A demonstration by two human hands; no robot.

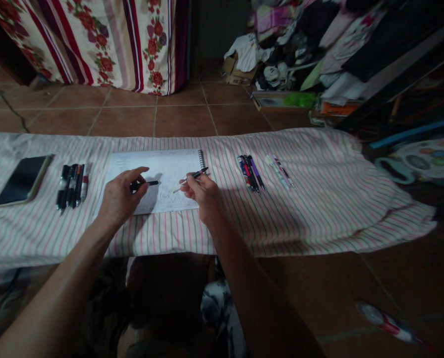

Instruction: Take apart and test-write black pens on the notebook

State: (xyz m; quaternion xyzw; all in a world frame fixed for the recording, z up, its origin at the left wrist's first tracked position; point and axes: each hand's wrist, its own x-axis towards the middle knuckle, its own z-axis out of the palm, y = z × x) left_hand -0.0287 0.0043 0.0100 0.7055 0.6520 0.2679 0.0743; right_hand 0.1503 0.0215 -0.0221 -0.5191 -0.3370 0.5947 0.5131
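Observation:
My left hand (121,194) is over the left part of a spiral-bound notebook (132,161) and pinches a short black pen piece (153,183) between thumb and fingers. Whether it is a cap or a barrel, I cannot tell. My right hand (202,191), at the page's right side, grips a slim pen (199,173). Its black end points up and right, and a thin pale end slants down toward the page. The two hands are apart. Faint handwriting shows on the page between them, and part of the sheet lies behind my left hand.
A striped cloth (311,209) covers the low table. To the left lie a phone (22,180) and a row of dark pens (71,186). On the right are more pens (251,174) and a few pale ones (280,171). Clothes and a cardboard box (239,74) are piled beyond.

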